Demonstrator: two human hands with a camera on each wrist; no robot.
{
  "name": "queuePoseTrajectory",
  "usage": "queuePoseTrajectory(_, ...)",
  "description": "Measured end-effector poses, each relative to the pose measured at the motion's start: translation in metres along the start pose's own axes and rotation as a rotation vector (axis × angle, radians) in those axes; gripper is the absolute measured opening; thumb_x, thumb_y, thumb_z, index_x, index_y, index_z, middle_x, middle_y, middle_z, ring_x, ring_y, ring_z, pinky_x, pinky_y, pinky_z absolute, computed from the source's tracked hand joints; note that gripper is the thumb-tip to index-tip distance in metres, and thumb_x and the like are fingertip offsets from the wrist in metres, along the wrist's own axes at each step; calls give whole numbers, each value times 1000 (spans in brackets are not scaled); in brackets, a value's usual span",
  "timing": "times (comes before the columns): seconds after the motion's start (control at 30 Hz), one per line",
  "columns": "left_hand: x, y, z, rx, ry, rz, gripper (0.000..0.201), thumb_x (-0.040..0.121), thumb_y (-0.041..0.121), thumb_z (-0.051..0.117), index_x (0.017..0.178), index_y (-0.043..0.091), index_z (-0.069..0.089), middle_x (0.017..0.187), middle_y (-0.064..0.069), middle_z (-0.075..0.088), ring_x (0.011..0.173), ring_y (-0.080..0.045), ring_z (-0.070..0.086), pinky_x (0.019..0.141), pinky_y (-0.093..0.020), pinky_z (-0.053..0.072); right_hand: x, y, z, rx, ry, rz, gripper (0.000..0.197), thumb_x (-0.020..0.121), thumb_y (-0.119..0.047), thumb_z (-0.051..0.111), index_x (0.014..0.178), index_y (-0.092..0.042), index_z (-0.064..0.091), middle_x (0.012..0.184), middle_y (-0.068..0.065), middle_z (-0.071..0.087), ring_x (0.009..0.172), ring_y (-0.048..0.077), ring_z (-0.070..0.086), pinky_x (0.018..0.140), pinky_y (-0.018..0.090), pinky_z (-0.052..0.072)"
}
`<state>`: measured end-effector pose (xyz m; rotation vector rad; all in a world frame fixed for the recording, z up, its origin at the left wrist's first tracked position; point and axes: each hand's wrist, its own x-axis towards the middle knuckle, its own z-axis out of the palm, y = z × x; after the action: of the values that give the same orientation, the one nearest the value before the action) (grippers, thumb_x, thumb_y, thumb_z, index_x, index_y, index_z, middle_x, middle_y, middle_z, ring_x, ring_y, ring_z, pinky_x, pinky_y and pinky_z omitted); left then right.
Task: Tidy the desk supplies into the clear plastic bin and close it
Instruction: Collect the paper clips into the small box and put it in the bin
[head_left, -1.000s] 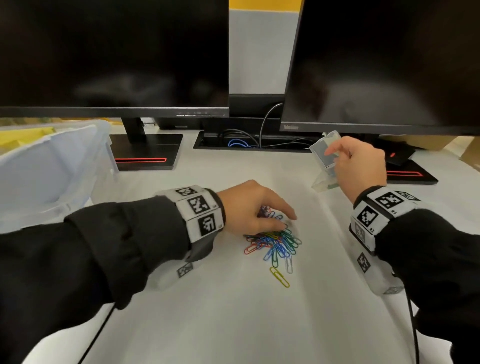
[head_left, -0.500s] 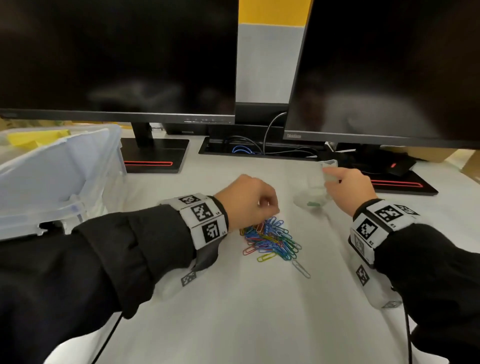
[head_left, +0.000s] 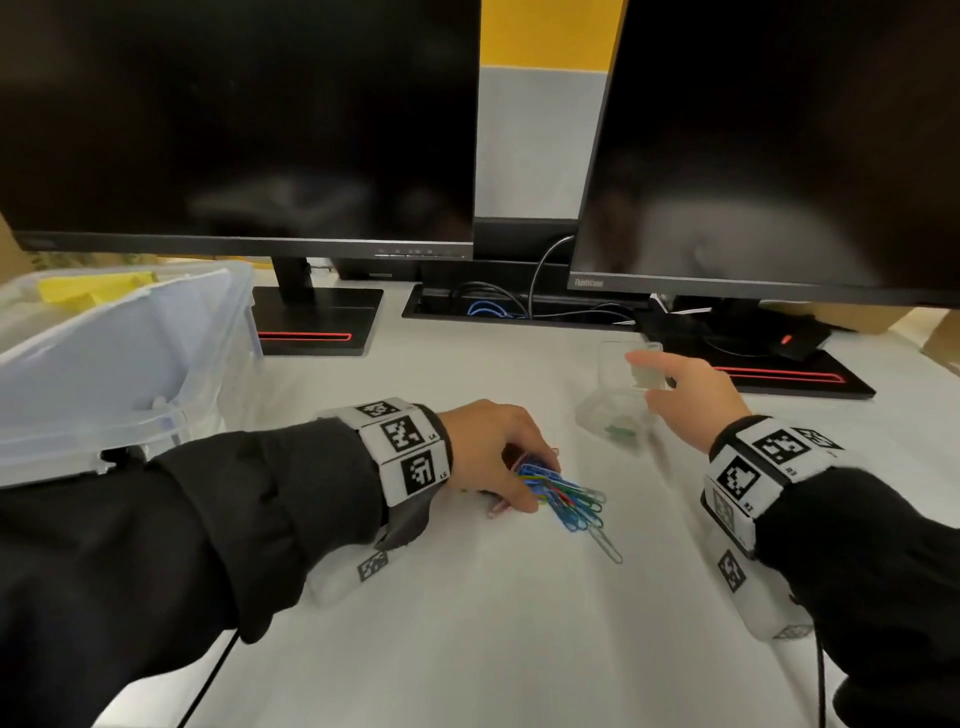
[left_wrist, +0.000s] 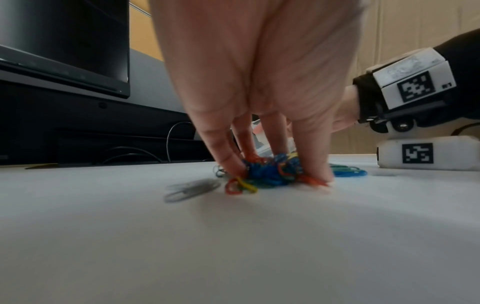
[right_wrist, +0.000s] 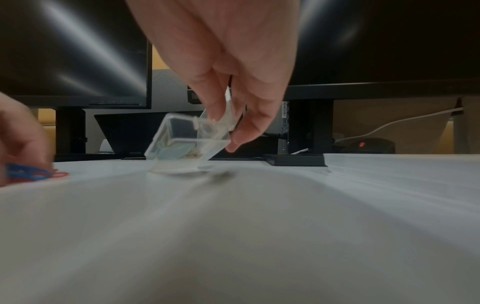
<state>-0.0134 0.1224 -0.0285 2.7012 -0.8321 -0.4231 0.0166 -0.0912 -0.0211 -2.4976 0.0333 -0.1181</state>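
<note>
My left hand rakes light, slippery paper clips together; right hand pinches the tilted clear case; I'd scoop bunches.

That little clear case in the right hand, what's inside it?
The small clear case pinched by the right hand is tilted open on the desk. Something green lies at its bottom, likely a clip or two. Blur and the fingers hide anything more.
</note>
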Motion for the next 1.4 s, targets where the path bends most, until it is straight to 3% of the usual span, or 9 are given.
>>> queuePoseTrajectory(0.3,4,4,-6,-72,172,12,29,84,22,66,113,21,67,113,0,66,102,-14,58,92,-25,46,7,7,5,109,-59,-46,50,85,6,55,124,-26,59,137,4,51,83,18,61,84,32,54)
queuePoseTrajectory(0.5,21,12,-16,-183,438,140,27,85,19,65,112,19,68,110,0,65,91,-6,52,82,-17,41,11,7,8,105,-157,-112,50,82,7,62,117,-28,63,129,0,54,83,14,62,49,9,51)
queuePoseTrajectory(0.6,33,18,-16,-222,526,187,26,83,16,67,109,18,69,107,-2,66,88,-6,51,76,-10,37,9,4,9,147,-188,-143,47,80,6,64,116,-24,64,122,2,59,79,15,63,51,12,54)
queuePoseTrajectory(0.77,42,27,-11,-155,320,99,38,86,16,63,124,21,59,125,0,60,107,-11,53,96,-28,44,8,4,8,155,-211,-124,48,79,5,66,120,-21,62,114,3,61,89,23,67,66,30,60)
queuePoseTrajectory(0.83,41,24,-11,-163,362,38,39,86,19,63,124,20,58,125,1,60,112,-13,55,95,-26,44,8,4,8,179,-213,-122,50,79,6,66,118,-24,62,115,4,59,91,25,67,71,35,60)
queuePoseTrajectory(1.03,39,21,-10,-26,257,-59,34,90,18,57,124,16,60,121,-1,64,105,-13,58,81,-15,35,7,3,8,235,-225,-122,51,79,12,62,106,-32,64,114,2,55,98,24,64,69,30,60)
queuePoseTrajectory(1.17,36,26,-10,-88,319,52,31,90,7,52,114,17,67,115,-1,68,102,-14,60,90,-20,45,9,5,9,215,-232,-136,50,79,9,63,110,-30,64,117,4,57,96,23,65,70,34,60)
queuePoseTrajectory(1.3,40,27,-7,-44,259,77,38,93,11,48,128,21,55,132,-3,56,117,-19,53,98,-27,41,9,4,9,221,-270,-131,52,79,9,63,114,-29,63,120,5,58,92,26,68,74,37,60)
queuePoseTrajectory(1.4,40,26,-6,47,140,80,38,95,10,41,128,21,56,134,-4,55,121,-22,50,101,-28,39,7,3,8,226,-303,-128,52,79,12,60,112,-29,64,115,2,57,93,17,63,63,21,59)
